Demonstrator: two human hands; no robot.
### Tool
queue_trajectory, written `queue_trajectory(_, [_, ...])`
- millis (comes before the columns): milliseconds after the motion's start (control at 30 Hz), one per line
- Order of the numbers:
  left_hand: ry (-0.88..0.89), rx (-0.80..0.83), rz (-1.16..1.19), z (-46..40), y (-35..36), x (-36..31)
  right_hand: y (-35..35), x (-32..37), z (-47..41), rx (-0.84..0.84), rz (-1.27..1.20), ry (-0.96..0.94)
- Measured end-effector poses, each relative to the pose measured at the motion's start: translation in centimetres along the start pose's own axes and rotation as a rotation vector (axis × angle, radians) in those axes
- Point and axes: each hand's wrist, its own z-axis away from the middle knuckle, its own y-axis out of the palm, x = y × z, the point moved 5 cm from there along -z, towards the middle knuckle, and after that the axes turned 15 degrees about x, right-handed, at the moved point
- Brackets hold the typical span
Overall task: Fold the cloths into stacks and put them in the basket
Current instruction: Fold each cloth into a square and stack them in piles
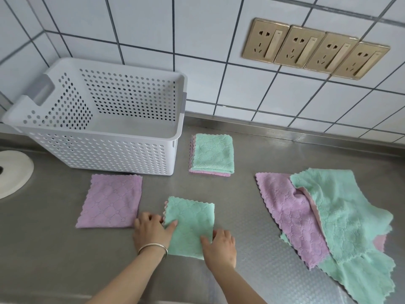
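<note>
On the green cloth (190, 224), both hands press flat: left (151, 231), right (220, 246), fingers relaxed.

wall: white tiles (219, 29), dark grout | four gold sockets (315, 48) | steel counter (54, 249), patterned
</note>
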Motion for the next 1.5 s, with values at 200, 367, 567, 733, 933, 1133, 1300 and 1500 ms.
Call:
queue_trajectory(200, [0.082, 0.033, 0.160, 0.8, -0.3, -0.6, -0.5, 0.5, 0.0, 0.086, -0.152, -0.007])
queue_trajectory(367, [0.125, -0.071, 0.462, 2.5, -5.2, 0.7, -0.9, 4.0, 0.8, 0.123, -0.350, -0.214])
queue_trajectory(567, [0.072, -0.271, 0.536, 0.9, -12.8, 6.2, 1.8, 13.2, 0.3, 0.290, -0.456, -0.369])
queue_trajectory(733, [-0.017, -0.240, 0.555, -3.5, -14.4, 11.0, 5.7, 18.1, -1.4, 0.363, -0.477, -0.322])
queue_trajectory(933, [-0.046, -0.126, 0.600, -7.4, -12.2, 13.7, 8.3, 18.3, -3.1, 0.312, -0.510, -0.171])
queue_trajectory(1133, [-0.060, -0.135, 0.571, -8.6, -11.5, 14.2, 8.8, 18.4, -3.1, 0.202, -0.450, -0.157])
queue_trajectory(1300, [-0.104, -0.136, 0.438, -9.2, -11.5, 14.1, 8.4, 18.7, -3.4, 0.221, -0.327, -0.089])
queue_trajectory(1500, [0.169, -0.498, 0.046, -6.9, -14.3, 10.6, 5.5, 16.7, -3.2, 0.325, -0.163, -0.132])
